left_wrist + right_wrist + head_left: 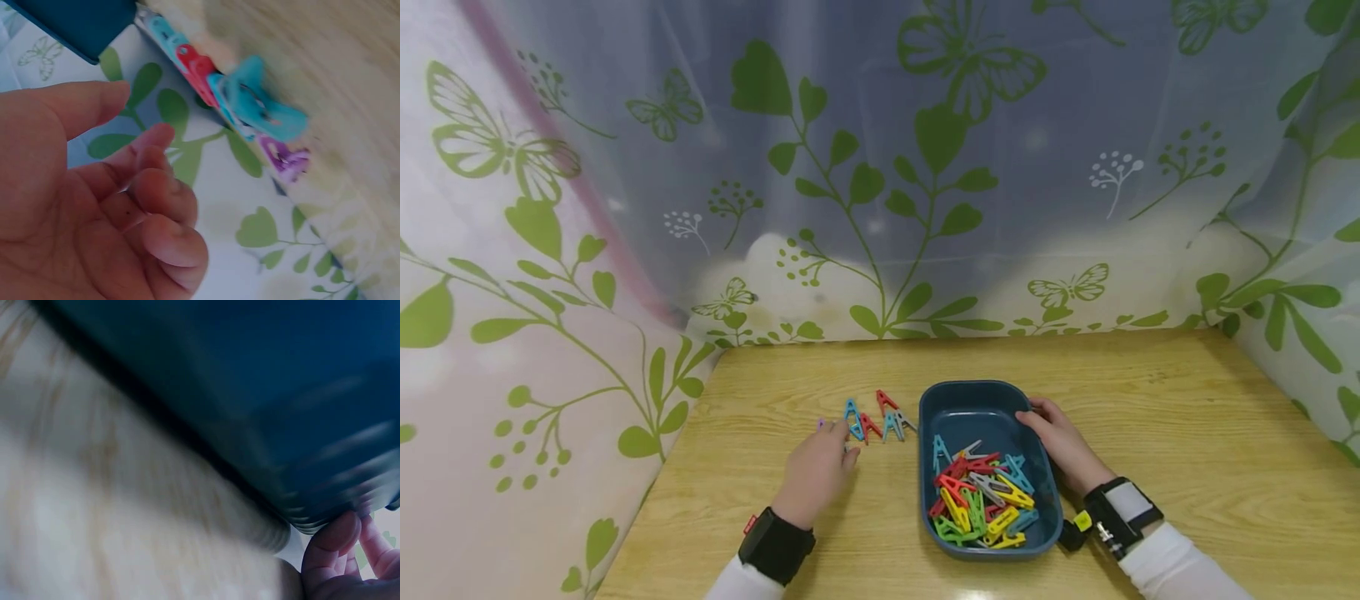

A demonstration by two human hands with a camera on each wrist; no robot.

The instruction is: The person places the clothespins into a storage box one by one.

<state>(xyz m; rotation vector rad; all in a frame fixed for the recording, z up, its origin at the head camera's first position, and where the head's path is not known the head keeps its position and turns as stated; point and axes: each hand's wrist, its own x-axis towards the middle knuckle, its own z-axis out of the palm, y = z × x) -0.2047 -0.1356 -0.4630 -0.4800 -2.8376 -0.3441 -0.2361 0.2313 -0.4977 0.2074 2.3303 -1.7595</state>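
Note:
A dark blue plastic bin (931, 442) stands on the table, and a heap of coloured clothespins (987, 487) fills its near half. My right hand (1063, 446) grips the bin's right rim; the right wrist view shows its thumb (337, 534) against the bin wall. Left of the bin, several loose clothespins (869, 427) in blue, red, grey and purple lie in a small group. Just in front of them is my left hand (822, 471), its fingers loosely bent and holding nothing in the left wrist view. A blue clothespin (265, 103) and a purple clothespin (284, 157) appear beyond its fingertips.
The wooden table (1187, 433) runs back to a curtain (865, 167) printed with green leaves and butterflies, which also hangs along both sides. A black strap (777, 546) is on my left wrist, and another strap (1123, 512) carries a device on my right.

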